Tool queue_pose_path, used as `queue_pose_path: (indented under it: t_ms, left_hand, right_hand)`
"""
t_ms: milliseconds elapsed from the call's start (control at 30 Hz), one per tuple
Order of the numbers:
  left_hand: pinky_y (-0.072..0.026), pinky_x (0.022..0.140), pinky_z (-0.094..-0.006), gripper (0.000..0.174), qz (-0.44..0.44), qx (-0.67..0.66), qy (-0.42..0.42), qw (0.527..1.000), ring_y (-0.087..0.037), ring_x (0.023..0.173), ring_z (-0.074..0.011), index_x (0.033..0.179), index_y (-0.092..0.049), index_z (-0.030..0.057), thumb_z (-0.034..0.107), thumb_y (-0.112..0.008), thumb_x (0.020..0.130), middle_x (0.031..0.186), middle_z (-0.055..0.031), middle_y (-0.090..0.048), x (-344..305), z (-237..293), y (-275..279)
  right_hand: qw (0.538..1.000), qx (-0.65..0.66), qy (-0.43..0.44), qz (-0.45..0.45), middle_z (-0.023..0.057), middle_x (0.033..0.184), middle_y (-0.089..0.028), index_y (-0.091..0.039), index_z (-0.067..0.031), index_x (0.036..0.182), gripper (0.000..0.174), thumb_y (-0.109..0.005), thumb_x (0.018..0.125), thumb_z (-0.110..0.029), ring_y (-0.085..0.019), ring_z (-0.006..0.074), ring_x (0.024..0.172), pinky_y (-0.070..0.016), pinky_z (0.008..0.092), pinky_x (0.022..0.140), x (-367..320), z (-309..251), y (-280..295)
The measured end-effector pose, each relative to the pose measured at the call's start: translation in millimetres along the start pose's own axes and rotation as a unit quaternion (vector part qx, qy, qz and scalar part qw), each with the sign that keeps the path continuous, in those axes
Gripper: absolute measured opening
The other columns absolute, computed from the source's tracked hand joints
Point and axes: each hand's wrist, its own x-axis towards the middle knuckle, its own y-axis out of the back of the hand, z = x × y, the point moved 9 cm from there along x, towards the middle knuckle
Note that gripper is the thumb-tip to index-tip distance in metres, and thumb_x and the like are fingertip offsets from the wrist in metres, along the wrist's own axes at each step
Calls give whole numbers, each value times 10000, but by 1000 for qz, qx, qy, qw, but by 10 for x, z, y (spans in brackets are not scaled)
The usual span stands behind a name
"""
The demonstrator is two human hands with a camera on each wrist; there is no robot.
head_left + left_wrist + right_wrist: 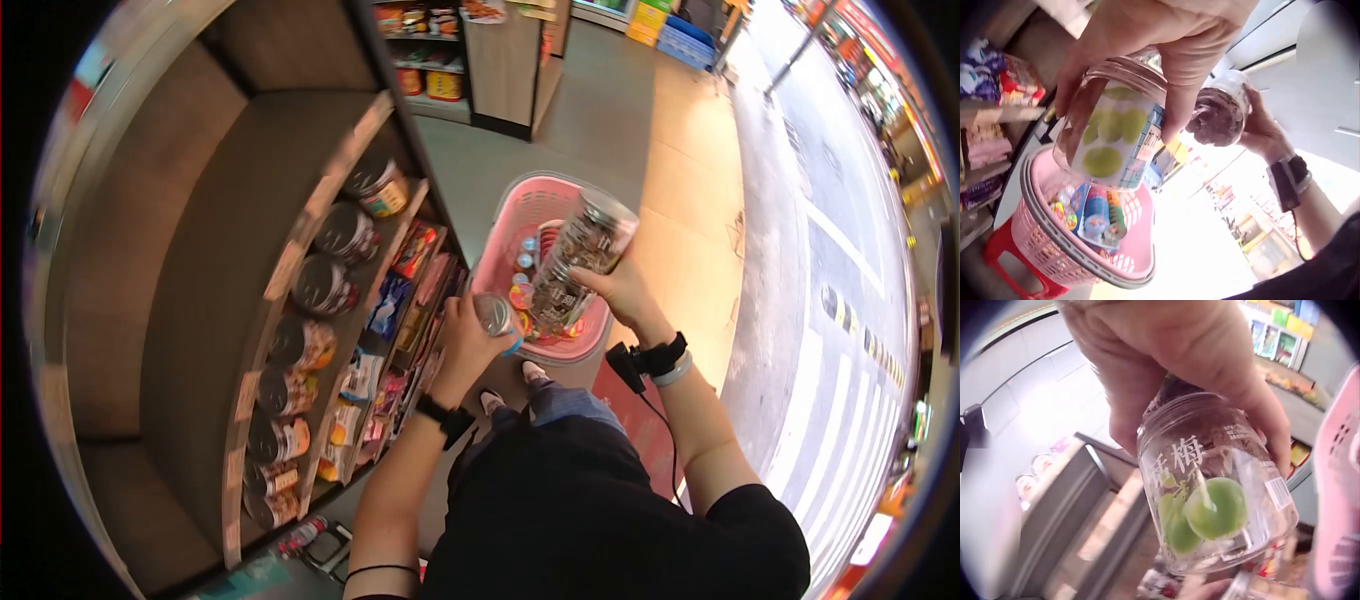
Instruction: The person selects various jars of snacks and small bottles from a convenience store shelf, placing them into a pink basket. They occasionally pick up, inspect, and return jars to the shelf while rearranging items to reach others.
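Note:
My left hand (470,338) grips a short clear plastic jar (495,314). In the left wrist view this plastic jar (1116,134) is held by its upper end, and its label shows pale green round fruit. My right hand (622,290) holds a tall clear jar (580,255) with dark contents, tilted over the pink basket (487,255). White Chinese characters and printed green plums show on the tall jar (1210,500) in the right wrist view. Several colourful packs and small tubs (1096,215) lie in the basket.
A shelf rack on the left carries a row of dark-lidded jars (325,283), with bagged snacks (388,305) on lower tiers. A red stool (1007,265) stands under the basket. Farther off is a wooden counter (500,70); a road (810,250) runs along the right.

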Motion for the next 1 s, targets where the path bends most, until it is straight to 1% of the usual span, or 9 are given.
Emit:
queue_pose_path:
  t_ms: [67,133,200,333,367,467,600,767,1000]
  left_hand:
    - [-439,841,-422,835,8,16,-44,999,-490,956,-368,1170,-414,-32,234,-843,505,1062,-200,-446,208,-6,-508]
    - [-439,835,-429,840,17,27,-89,996,-485,953,-378,1163,-403,-31,227,-846,497,1053,-205,-441,357,54,-899]
    - [-436,842,-445,878,-82,19,1,996,-475,982,-404,1175,-380,-31,223,-852,481,1059,-209,-435,461,-102,-1417]
    - [-445,841,-460,830,-75,94,-58,991,-475,1006,-443,1202,-363,-12,180,-825,539,1237,-247,-344,416,-98,-1847]
    - [-456,826,-474,837,-123,95,-20,988,-463,1043,-452,1221,-348,-3,143,-818,544,1304,-248,-285,390,-156,-1932]
    - [-453,844,-437,818,-157,187,-32,969,-455,1063,-424,1238,-357,8,116,-805,562,1189,-224,-379,323,-152,-1963]
    - [-448,845,-438,868,-150,213,-77,962,-462,1070,-395,1277,-344,18,123,-814,555,1198,-186,-387,258,-325,-2030]
    - [-406,887,-471,807,-223,169,-25,960,-438,1160,-364,1328,-344,15,90,-740,630,1326,-196,-362,189,-454,-1974]
    - [-409,928,-433,603,-134,45,-52,989,-452,1113,-404,1224,-436,-20,76,-698,690,1196,-224,-428,156,-265,-1295]
  right_hand:
    - [989,-67,17,128,149,1201,-488,-232,-22,1291,857,-793,643,-37,-531,216,1096,-457,355,935,-139,425,613]
    - [963,-176,33,202,194,1213,-500,-184,-7,1329,1030,-858,577,-213,-530,260,1110,-447,366,931,-291,744,997]
    - [938,-258,24,229,212,1225,-506,-148,-10,1353,1098,-861,566,-285,-530,277,1126,-443,372,933,-405,801,1035]
    - [931,-271,6,244,219,1205,-527,-140,-35,1367,1106,-855,566,-297,-551,309,1111,-447,380,929,-438,1267,1165]
    - [931,-270,-10,245,221,1206,-522,-143,-39,1368,1104,-854,561,-288,-548,321,1113,-448,388,927,-446,1300,1146]
    - [934,-271,-33,232,226,1211,-509,-151,-44,1371,1101,-852,549,-259,-531,343,1126,-441,404,933,-387,1374,1091]
    - [927,-325,-5,186,233,1226,-485,-157,-42,1376,1103,-848,532,-212,-489,357,1160,-409,422,961,-266,1499,996]
    - [927,-301,-58,216,223,1228,-477,-184,-26,1338,1079,-857,526,-252,-508,338,1137,-425,402,941,-246,1856,1045]
    - [922,-275,-158,223,154,1157,-492,-224,-55,1281,929,-835,590,-167,-539,259,1043,-462,387,905,-110,2535,1394]
